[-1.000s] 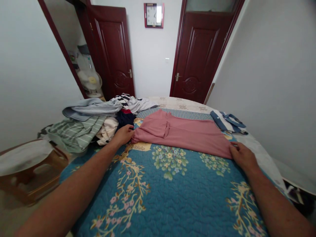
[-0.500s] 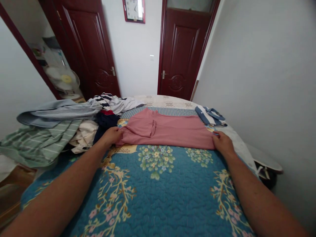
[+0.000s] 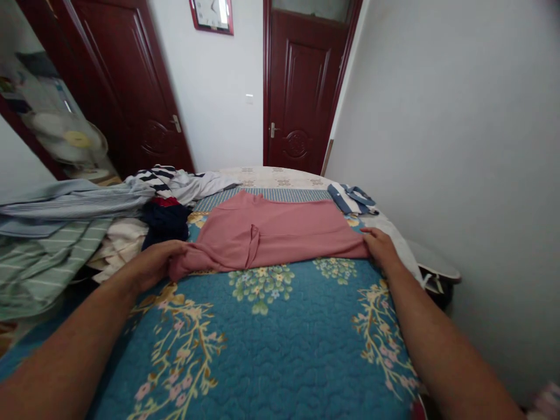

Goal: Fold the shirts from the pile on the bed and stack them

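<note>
A pink shirt [image 3: 297, 224] lies spread sideways across the bed, with its collar end at the far side and a crease by the sleeve. My left hand [image 3: 164, 261] is closed on the sleeve end at the left, where the cloth is bunched and pulled outward. At the opposite end, my right hand [image 3: 380, 245] pinches the shirt's near right corner. The fingertips of both hands are partly hidden by cloth or by the hands themselves.
Under the shirt is a blue floral quilt [image 3: 280, 350]. A heap of clothes, including a green striped garment [image 3: 48, 262] and a navy garment [image 3: 166, 221], lies at the left. A folded blue-and-white striped shirt [image 3: 352, 199] sits at the far right, near the wall [image 3: 459, 116].
My left hand has drawn the sleeve end outward to the left and nearer to me, stretching the pink cloth. My right hand keeps its corner. The camera view has turned slightly right.
</note>
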Demonstrator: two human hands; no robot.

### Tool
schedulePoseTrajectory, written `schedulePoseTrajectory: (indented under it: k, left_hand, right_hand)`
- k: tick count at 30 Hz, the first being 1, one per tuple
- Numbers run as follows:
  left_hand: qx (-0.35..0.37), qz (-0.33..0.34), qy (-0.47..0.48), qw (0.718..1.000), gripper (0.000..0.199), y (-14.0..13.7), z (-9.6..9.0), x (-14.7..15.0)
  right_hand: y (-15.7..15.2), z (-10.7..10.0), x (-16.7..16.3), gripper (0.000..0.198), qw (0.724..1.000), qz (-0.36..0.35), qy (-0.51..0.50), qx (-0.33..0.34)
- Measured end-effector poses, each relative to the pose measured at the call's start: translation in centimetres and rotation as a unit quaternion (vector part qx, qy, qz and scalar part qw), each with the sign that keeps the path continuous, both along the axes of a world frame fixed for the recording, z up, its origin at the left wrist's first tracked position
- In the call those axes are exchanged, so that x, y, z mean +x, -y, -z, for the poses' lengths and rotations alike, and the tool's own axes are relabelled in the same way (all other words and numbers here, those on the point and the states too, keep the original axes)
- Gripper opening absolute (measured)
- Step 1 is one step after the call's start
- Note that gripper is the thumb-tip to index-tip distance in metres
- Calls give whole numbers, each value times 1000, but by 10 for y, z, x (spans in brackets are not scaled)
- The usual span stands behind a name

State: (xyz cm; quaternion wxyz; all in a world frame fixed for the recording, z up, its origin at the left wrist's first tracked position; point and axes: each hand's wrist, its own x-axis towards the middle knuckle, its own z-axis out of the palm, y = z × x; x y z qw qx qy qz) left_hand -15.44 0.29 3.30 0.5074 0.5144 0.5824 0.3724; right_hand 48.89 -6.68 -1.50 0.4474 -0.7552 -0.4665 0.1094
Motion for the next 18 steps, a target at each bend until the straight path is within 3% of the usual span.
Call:
schedulePoseTrajectory:
  k: [3,6,8,11,14,18]
  left_hand:
    - [12,36,-33,999,54,-7,10,2]
    - [58,4,-45,997,49,-9,15,9]
    - [44,-18,1,999,47,-10,18,14]
    - [10,-59,30,998,46,-13,23,15]
    - [12,-56,-8,998,48,-14,25,10]
    - [48,-26,-123,991,56,-8,20,8]
  right_hand:
    - [0,-2,-3,54,1000,-11,6,10]
    - [3,-5,-4,57,997,5,-43,63]
    - [7,-7,-2,59,991,-9,-104,80]
    - [18,-7,3,58,979,-95,-179,23]
    - [26,-8,5,55,968,-139,-206,-23]
    - [28,-12,1,55,982,-152,-98,-53]
